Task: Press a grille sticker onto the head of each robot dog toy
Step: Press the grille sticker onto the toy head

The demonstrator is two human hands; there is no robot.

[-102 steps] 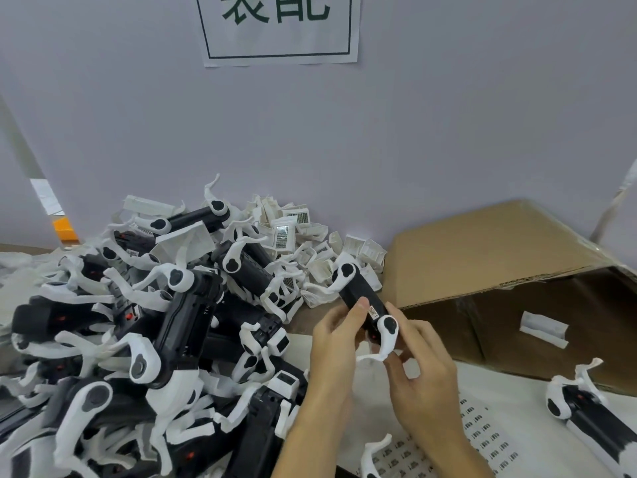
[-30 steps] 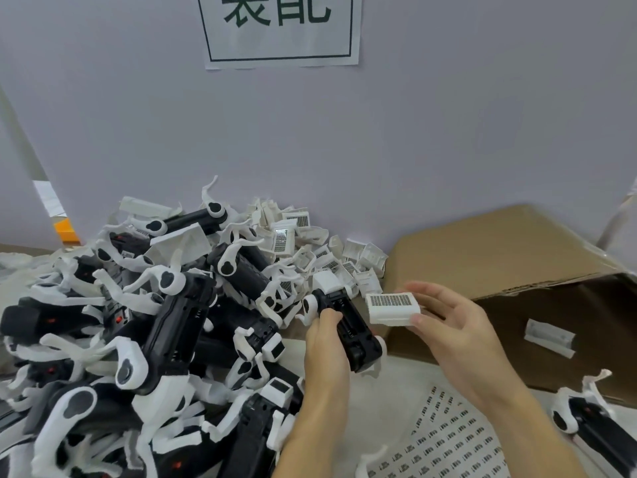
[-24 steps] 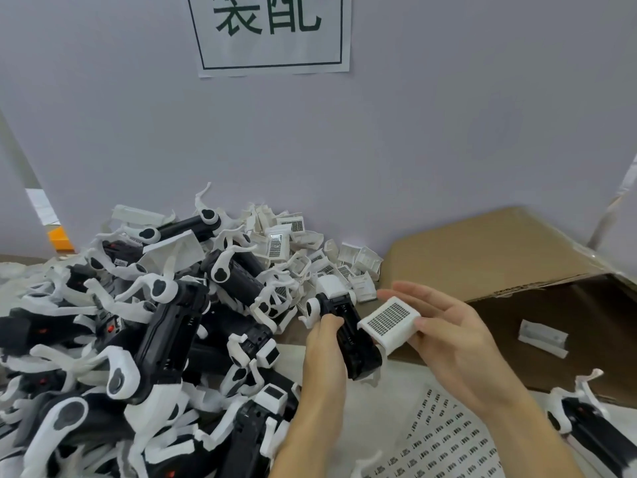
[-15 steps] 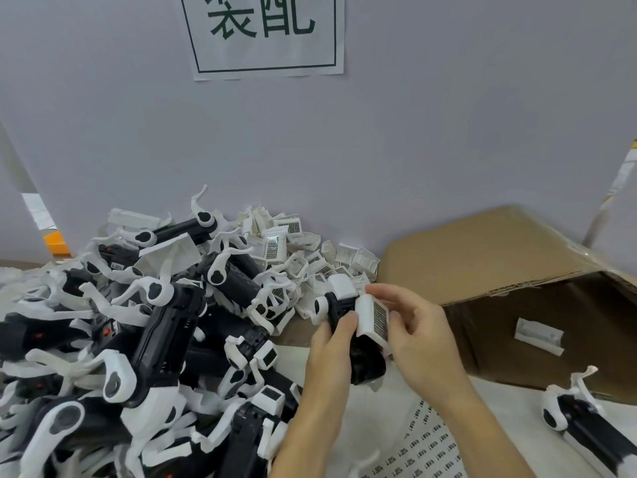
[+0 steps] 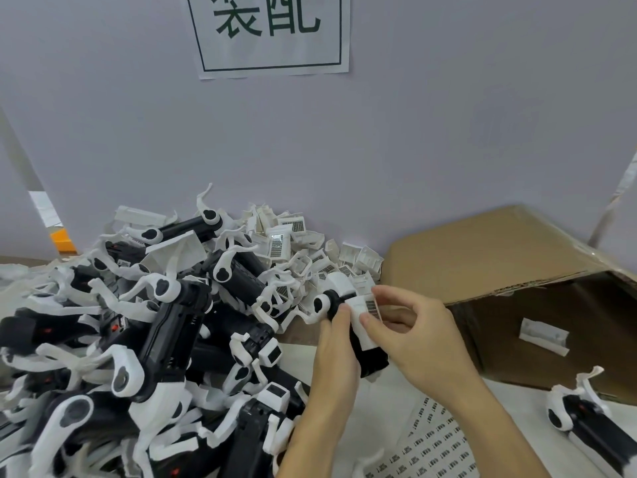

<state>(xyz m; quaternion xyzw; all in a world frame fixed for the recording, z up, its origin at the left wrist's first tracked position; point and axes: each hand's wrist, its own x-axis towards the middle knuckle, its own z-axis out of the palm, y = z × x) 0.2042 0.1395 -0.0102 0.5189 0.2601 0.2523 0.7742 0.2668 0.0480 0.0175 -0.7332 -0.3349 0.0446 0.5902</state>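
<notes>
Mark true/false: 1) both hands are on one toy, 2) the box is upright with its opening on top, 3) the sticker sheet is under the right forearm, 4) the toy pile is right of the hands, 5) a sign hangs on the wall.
1) True. The left hand grips the toy; the right hand holds the white head against it.
2) False. The box lies on its side, opening toward the camera.
3) True. The sticker sheet lies beneath the right forearm.
4) False. The pile is left of the hands.
5) True. The sign hangs above the pile.
</notes>
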